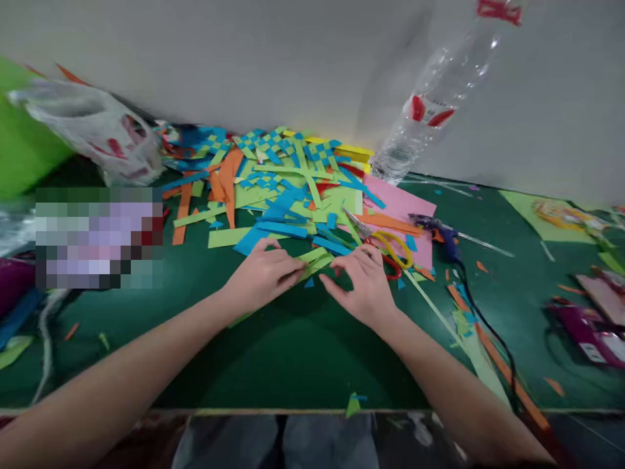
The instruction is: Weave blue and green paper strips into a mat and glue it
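Note:
Near the middle of the green table, my left hand [263, 273] pinches a light green paper strip [317, 262] between thumb and fingertips. The strip's lower left part passes under that hand. My right hand [364, 286] is just right of the strip's end, thumb and fingers apart, with nothing visible between them. Blue paper strips [282, 228] lie just beyond both hands. Scissors with yellow and red handles [394, 249] rest beside my right fingers, blades pointing away. A small blue paper triangle [309, 283] sits between the hands.
Woven blue-green paper pieces [273, 144] and loose strips are heaped at the back. A glue gun [439, 233] with a black cord lies right of the scissors. A plastic bottle [430, 107] leans by the wall; a plastic bag [107, 137] stands left. Scraps line the right side.

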Demonstrator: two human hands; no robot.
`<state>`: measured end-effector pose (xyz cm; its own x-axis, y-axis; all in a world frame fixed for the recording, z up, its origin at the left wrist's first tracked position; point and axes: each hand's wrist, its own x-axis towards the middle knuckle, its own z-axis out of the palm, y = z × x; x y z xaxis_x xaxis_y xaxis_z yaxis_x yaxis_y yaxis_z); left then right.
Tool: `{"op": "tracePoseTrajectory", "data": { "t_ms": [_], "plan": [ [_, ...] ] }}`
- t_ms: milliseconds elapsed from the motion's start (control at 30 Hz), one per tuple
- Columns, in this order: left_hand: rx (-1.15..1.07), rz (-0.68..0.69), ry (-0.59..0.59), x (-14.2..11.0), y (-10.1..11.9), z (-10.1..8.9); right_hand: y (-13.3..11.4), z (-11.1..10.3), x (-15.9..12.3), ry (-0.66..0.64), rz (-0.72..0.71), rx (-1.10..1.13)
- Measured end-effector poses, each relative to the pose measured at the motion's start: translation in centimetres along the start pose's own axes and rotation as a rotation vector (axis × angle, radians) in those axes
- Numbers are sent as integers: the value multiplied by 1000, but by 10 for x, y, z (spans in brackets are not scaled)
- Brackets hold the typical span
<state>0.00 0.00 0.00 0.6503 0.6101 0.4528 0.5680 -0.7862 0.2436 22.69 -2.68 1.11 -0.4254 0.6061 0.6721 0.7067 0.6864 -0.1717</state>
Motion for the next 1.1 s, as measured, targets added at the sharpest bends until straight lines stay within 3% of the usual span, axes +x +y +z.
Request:
{"op": "tracePoseTrajectory", "data": {
  "t_ms": [100,333,733,1100],
  "plan": [
    [7,38,-19,1,2,-5,0,0,0,2,57,-15],
    [-59,54,-48,0,0,-6,3,4,-1,-144,163,168],
    [-131,-122,59,-3,-9,-4,8,2,0,-60,197,241],
    [-207,-234,68,-5,-14,0,11,2,1,-49,163,237]
  ]
}}
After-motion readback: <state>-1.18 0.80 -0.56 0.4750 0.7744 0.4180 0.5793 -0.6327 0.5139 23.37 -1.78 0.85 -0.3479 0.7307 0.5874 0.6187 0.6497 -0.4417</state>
